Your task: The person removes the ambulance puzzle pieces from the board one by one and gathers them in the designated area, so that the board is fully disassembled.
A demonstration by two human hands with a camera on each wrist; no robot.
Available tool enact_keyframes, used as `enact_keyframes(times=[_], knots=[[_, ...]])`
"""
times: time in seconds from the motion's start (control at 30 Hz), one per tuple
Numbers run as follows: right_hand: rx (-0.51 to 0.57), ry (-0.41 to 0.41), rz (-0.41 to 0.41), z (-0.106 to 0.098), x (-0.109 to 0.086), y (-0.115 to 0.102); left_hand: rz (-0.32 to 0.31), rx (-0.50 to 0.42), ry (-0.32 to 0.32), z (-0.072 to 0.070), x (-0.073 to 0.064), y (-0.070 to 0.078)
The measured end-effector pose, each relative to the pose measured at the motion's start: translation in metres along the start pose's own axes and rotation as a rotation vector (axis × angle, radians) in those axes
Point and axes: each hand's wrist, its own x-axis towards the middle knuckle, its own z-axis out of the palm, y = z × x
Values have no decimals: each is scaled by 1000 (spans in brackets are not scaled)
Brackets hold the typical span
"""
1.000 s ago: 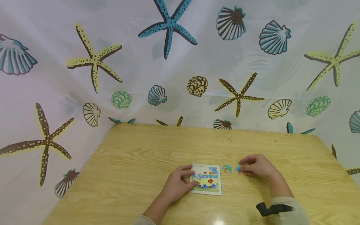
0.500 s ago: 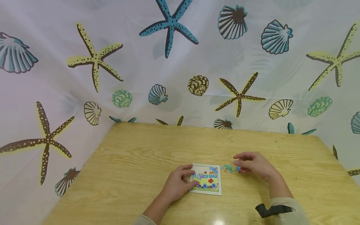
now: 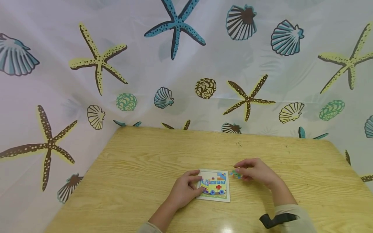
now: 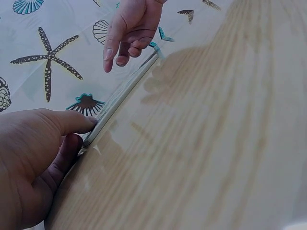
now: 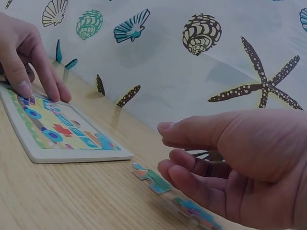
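Two bare hands. Nearest, left hand (image 3: 183,191) grips left edge of white-rimmed jigsaw tray (image 3: 228,187), flat on pale wood-grain table (image 3: 145,168). Right of left fingertips: yellow ambulance picture (image 3: 216,187) looks assembled; pale bare patch (image 3: 208,175) toward far side, so mostly done, by my reading. Right hand (image 3: 257,172) beyond tray's right side, thumb and fingers apart, pinching nothing. By right fingertips, green-and-orange jigsaw piece (image 5: 152,178) and blue-and-red jigsaw piece (image 5: 195,212), loose; likely left to fit. Farthest: white shell-and-starfish curtain (image 3: 131,26).

The right sleeve (image 3: 303,222) was beige, with a black band (image 3: 276,220) across it (the left sleeve (image 3: 149,228) was also pale).
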Motion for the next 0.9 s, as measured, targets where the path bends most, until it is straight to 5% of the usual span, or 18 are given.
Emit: enact_keyframes(times=[0.9], knots=[[-31,-214,-83,47,11,-12,-6,6,-9,-1,1,0]])
